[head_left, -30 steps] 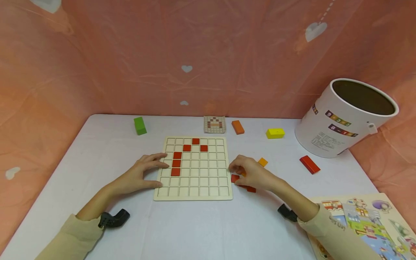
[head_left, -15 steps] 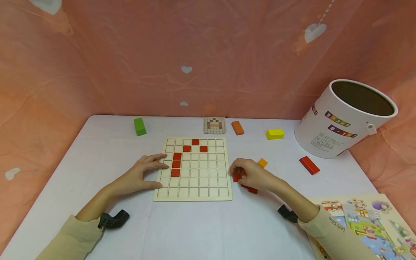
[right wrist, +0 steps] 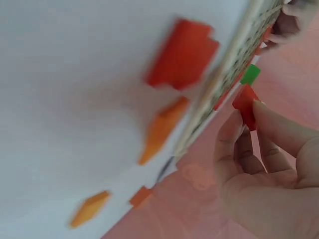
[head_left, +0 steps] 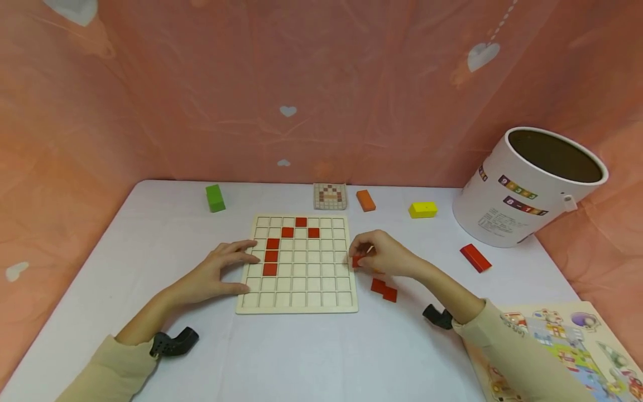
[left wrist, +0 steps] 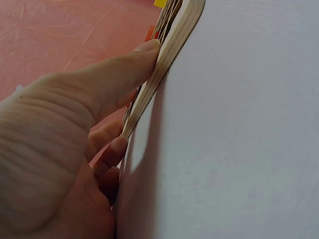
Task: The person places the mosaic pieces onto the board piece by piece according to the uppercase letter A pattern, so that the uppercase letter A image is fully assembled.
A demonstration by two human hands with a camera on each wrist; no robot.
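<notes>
- Head view: the right hand (head_left: 389, 258) pinches one small red tile (head_left: 356, 261) between thumb and fingers, just off the right edge of the grid board (head_left: 298, 263). Seven red tiles already sit in the board's cells. Two more red tiles (head_left: 384, 290) lie on the worktop (head_left: 321, 357) beside the board's right edge. The left hand (head_left: 217, 272) rests on the board's left edge, fingers spread. One white tub (head_left: 528, 187) stands tilted at the far right; its inside looks dark, contents hidden.
- Left wrist view: the thumb (left wrist: 112, 82) presses the board's edge (left wrist: 167, 55); the other fingers curl behind it.
- Right wrist view: the red tile (right wrist: 245, 105) is held on edge near the board's rim; which way it points I cannot tell through the blur.
</notes>
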